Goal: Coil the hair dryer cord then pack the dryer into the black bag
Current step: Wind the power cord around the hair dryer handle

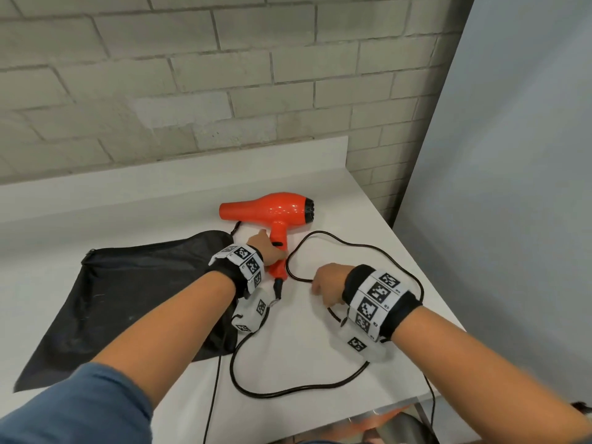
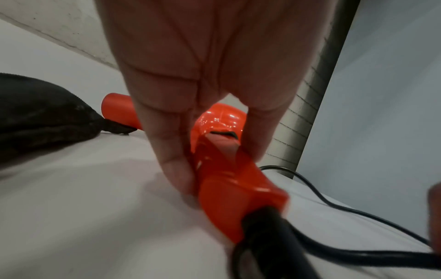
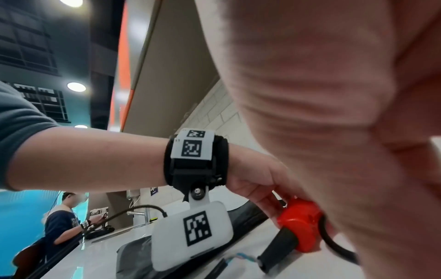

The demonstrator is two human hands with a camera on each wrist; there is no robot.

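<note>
The orange hair dryer (image 1: 272, 209) lies on its side on the white table (image 1: 144, 206), nozzle pointing left. My left hand (image 1: 267, 248) grips its handle (image 2: 226, 169), fingers on one side and thumb on the other. The black cord (image 1: 323, 233) leaves the handle's base and lies in loose loops to the right and front. My right hand (image 1: 320, 283) is curled on a stretch of that cord just right of the handle's end. The black bag (image 1: 128, 299) lies flat on the left, partly under my left forearm.
A brick wall (image 1: 192, 91) backs the table and a grey panel (image 1: 512, 187) stands on the right. The table's front edge (image 1: 368, 411) is close, and cord hangs over it. Another person (image 3: 64, 217) stands far off at a counter.
</note>
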